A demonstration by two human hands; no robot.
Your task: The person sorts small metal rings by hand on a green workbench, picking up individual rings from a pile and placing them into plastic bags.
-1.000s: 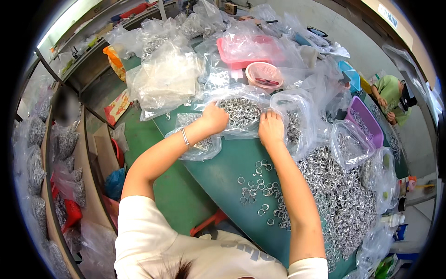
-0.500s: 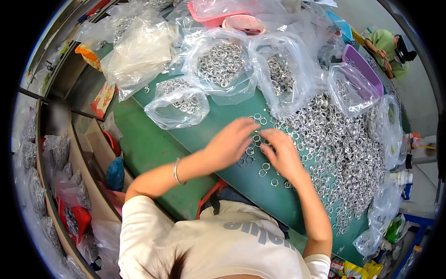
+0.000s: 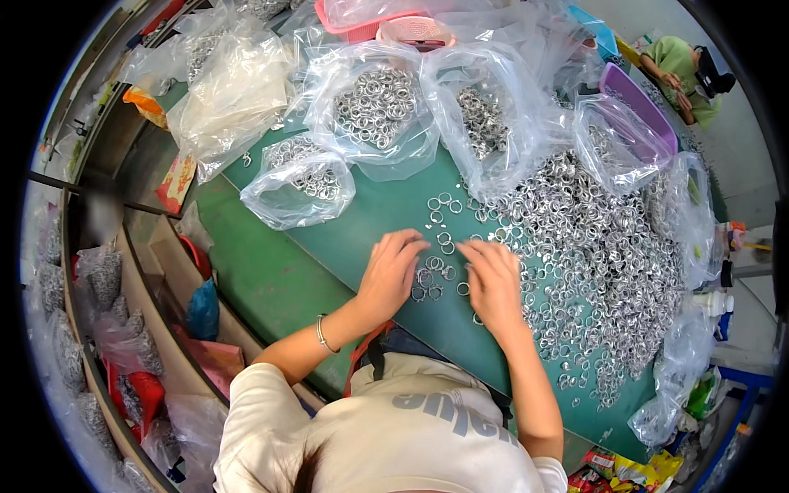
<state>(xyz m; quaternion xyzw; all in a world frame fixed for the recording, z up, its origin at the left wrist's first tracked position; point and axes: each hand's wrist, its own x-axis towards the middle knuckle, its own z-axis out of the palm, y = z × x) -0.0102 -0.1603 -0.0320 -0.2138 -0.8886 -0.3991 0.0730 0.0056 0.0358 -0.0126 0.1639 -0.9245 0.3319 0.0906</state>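
Small silver rings (image 3: 434,275) lie flat, seemingly loose, on green table (image 3: 271,271).

A small-parts sorting workshop: a green worktable (image 3: 271,271) carries a heap of metal rings (image 3: 600,246), ring-filled plastic bags (image 3: 374,107), plastic trays (image 3: 637,103), with bagged stock on side shelves (image 3: 99,304).

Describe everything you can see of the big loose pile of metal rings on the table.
The loose pile of rings is a heap of small silvery metal rings, spread flat over the green table to the right of the hands. It thins into scattered single rings toward the near edge. Clear plastic bags overlap its far side, and the right hand rests at its left fringe.
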